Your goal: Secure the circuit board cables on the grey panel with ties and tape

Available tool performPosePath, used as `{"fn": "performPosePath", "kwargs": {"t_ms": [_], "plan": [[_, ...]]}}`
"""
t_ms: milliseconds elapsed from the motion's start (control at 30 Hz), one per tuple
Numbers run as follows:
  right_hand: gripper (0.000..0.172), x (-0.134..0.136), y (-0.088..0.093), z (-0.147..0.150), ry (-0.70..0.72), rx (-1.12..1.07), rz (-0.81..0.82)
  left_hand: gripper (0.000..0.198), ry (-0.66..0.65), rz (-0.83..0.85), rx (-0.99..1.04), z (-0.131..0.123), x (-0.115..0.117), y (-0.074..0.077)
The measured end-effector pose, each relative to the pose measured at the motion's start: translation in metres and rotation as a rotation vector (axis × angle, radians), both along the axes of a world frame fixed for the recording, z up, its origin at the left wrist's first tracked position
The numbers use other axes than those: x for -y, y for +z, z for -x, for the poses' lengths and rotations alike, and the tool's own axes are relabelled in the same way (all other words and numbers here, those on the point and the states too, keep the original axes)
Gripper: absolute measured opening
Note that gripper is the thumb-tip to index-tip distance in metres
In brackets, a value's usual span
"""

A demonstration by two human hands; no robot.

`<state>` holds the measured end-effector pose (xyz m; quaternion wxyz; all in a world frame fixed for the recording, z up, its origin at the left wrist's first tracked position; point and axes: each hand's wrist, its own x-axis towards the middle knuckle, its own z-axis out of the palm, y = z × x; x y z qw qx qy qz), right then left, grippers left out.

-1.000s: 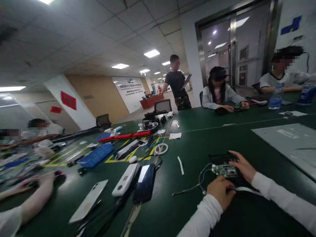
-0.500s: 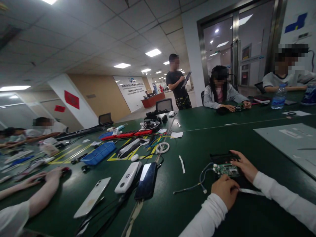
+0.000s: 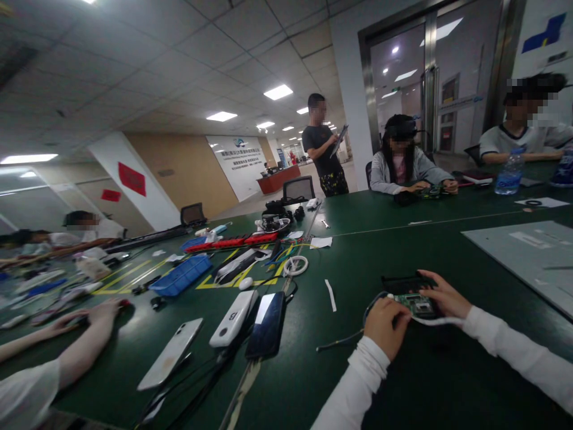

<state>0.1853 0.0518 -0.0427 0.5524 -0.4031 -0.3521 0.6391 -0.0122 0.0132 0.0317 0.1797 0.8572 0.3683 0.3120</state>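
A green circuit board point(image 3: 416, 304) with a black plastic frame point(image 3: 403, 282) behind it is held low over the green table. My right hand point(image 3: 445, 294) grips the board's right side along with the frame. At the board's near left edge, my left hand point(image 3: 387, 325) is closed in a pinch on a thin white flat strip point(image 3: 439, 321). That strip runs rightward below the board toward my right sleeve. Grey-blue wires point(image 3: 340, 341) trail left from behind my left hand, which hides part of them. The fingertips' exact contact is too small to make out.
Left of the wires lie a white paper strip point(image 3: 330, 295), a dark phone point(image 3: 266, 325), a white power bank point(image 3: 233, 318) and a white phone point(image 3: 171, 353). Farther off are a blue basket point(image 3: 181, 276) and a grey mat point(image 3: 528, 263). A co-worker's arm point(image 3: 85, 343) rests at left.
My left hand has moved left and slightly up along the board's near edge, drawing the white strip up closer to it. My right hand stays at the board.
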Motion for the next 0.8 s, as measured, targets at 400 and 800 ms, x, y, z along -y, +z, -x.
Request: {"fn": "performPosePath", "kwargs": {"t_ms": [400, 800], "plan": [[0.073, 0.002, 0.004, -0.001, 0.007, -0.065, 0.038, 0.012, 0.809, 0.148, 0.22, 0.119, -0.079, 0.002], [0.07, -0.003, -0.004, -0.005, 0.03, 0.047, 0.01, 0.004, 1.007, 0.289, -0.162, 0.15, -0.082, -0.007]]}}
